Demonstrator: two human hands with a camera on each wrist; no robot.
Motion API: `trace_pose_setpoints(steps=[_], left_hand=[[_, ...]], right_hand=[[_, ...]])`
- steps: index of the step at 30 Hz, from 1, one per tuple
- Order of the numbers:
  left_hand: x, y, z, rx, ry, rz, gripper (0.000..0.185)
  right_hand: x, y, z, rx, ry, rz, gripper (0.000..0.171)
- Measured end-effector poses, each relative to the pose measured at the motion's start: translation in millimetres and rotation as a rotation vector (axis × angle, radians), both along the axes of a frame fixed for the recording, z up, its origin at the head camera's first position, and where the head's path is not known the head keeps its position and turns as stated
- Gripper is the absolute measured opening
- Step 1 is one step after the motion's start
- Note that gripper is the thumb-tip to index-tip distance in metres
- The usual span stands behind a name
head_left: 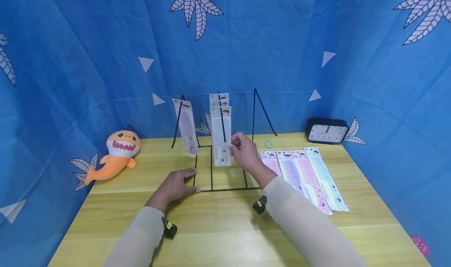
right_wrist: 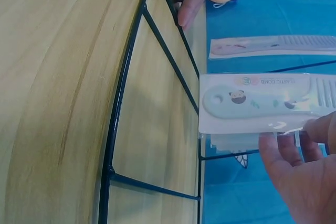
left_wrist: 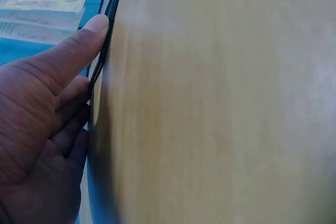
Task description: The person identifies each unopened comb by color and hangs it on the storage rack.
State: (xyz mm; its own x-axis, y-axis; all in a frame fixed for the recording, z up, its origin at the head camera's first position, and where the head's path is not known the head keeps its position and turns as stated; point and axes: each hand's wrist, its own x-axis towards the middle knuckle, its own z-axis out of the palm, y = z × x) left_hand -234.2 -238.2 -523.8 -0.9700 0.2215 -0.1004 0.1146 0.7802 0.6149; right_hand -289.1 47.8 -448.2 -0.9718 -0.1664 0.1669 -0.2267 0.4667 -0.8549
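Observation:
A black wire rack (head_left: pixel 211 169) stands on the wooden table (head_left: pixel 225 228), with packaged combs hanging from its hooks. My right hand (head_left: pixel 235 144) pinches the lower edge of the front pale-green packaged comb (head_left: pixel 222 136) on the middle hook; the right wrist view shows the thumb and fingers of this right hand (right_wrist: pixel 294 145) on that comb package (right_wrist: pixel 252 103). My left hand (head_left: pixel 188 181) lies flat on the table with its thumb against the rack's base wire (left_wrist: pixel 107 30). Another packaged comb (head_left: pixel 186 128) hangs on the left hook.
Three packaged combs (head_left: pixel 306 177) lie flat on the table to the right of the rack. A green hair ring (head_left: pixel 269 143) and a black clock (head_left: pixel 327 132) sit at the back right. An orange shark plush (head_left: pixel 116 153) lies at the left. Blue cloth walls surround the table.

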Motion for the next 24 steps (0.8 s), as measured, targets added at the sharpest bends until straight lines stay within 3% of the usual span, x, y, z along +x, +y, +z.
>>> trace_pose_setpoints(steps=[14,24], left_hand=[[1.1,2.1,4.3,-0.017,-0.003,0.001,0.079],[1.6,1.8,3.4,-0.026,-0.018,0.006,0.08]], right_hand=[[-4.5,-0.9,0.7,0.08,0.008,-0.05,0.011],[-6.4,-0.3,0.4,0.074,0.02,-0.046,0.012]])
